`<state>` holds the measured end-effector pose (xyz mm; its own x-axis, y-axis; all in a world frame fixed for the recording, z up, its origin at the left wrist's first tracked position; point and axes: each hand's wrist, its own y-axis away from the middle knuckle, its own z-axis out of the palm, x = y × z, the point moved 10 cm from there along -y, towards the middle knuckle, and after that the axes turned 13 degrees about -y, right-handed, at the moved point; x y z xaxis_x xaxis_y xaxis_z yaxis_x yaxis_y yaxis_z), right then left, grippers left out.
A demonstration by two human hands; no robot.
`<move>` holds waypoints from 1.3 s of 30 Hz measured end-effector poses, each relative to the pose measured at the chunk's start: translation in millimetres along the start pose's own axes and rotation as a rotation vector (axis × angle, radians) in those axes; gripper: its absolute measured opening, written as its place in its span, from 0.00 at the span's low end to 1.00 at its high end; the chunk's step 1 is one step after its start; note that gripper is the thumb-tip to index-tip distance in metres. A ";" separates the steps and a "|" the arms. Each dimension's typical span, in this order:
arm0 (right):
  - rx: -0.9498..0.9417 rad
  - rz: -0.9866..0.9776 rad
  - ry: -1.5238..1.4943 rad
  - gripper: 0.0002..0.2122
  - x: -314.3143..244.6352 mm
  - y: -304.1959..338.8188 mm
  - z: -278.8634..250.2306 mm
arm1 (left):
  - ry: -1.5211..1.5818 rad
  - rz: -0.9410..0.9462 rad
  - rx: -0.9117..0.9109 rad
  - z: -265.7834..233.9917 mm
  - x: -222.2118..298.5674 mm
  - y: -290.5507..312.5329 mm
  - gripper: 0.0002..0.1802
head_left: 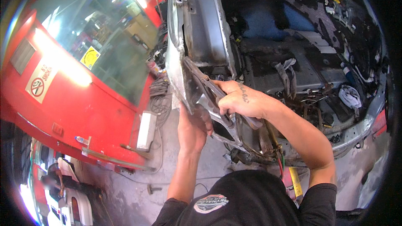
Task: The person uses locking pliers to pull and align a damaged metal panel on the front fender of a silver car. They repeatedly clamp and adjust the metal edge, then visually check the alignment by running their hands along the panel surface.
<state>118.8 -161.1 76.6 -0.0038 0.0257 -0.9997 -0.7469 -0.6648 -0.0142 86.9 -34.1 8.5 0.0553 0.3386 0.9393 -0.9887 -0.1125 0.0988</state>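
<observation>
At frame centre, my right hand (pixel 239 99) is closed around a bent metal bracket (pixel 209 87) that runs along the lower edge of the grey body panel (pixel 197 21). My left hand (pixel 193 127) sits just below it, fingers curled against the panel's underside; I cannot tell whether it grips anything. A red car (pixel 83 71) fills the left of the frame, and a grey rag (pixel 287 72) lies in the engine bay to the right.
</observation>
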 end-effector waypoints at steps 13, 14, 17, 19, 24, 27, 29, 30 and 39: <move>-0.021 0.030 -0.189 0.32 0.7 -5.4 -2.9 | 0.221 -0.170 -0.184 -6.6 -6.4 -5.4 0.32; -0.027 0.041 -0.172 0.33 -0.4 -4.0 -2.0 | 0.220 -0.178 -0.187 -9.5 -8.7 -6.1 0.32; -0.025 0.004 -0.168 0.34 -4.1 -3.0 -1.1 | 0.219 -0.189 -0.199 -8.3 -10.5 -8.1 0.33; -0.041 -0.018 -0.011 0.34 -10.6 -3.7 -1.6 | 0.214 -0.193 -0.193 -9.0 -10.0 -6.8 0.33; 0.000 -0.011 0.158 0.36 -15.7 -4.4 -5.3 | 0.214 -0.202 -0.179 -8.6 -8.4 -5.3 0.33; -0.007 -0.049 0.173 0.35 -20.7 -4.4 -3.6 | 0.201 -0.199 -0.173 -8.3 -7.4 -5.7 0.33; -0.024 -0.130 0.112 0.34 -18.7 -6.5 -2.7 | 0.197 -0.196 -0.182 -7.2 -6.9 -5.1 0.33; -0.001 -0.142 0.085 0.33 -18.3 -7.4 -2.7 | 0.194 -0.193 -0.183 -7.6 -6.6 -5.2 0.33; 0.101 -0.096 0.075 0.23 3.8 -18.5 -7.8 | 0.172 -0.181 -0.216 -9.5 -6.2 -4.9 0.32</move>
<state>137.8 -154.5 72.9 0.1173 0.0273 -0.9927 -0.8047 -0.5832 -0.1111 90.1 -26.8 -0.9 0.2269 0.4899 0.8417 -0.9726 0.1584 0.1700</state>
